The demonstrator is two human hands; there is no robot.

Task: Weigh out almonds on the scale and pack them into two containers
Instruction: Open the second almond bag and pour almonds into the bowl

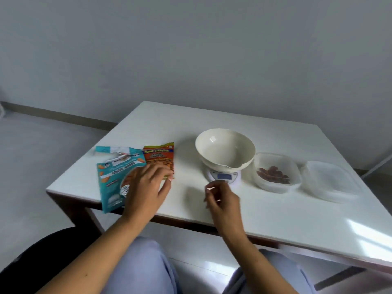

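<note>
A cream bowl (224,148) sits empty on a small white scale (224,177) near the middle of the white table (265,219). Left of it lie a teal almond bag (112,177) and an orange almond bag (159,154). My left hand (146,189) rests flat across both bags, fingers spread. My right hand (220,200) hovers just in front of the scale, fingers loosely curled, holding nothing that I can see. Right of the scale, a clear container (275,172) holds some almonds. A second clear container (328,181) stands further right; its contents are unclear.
The table's near edge runs just above my lap, and the teal bag overhangs it slightly. A grey wall stands behind the table. Floor lies to the left. A table leg shows under the left corner.
</note>
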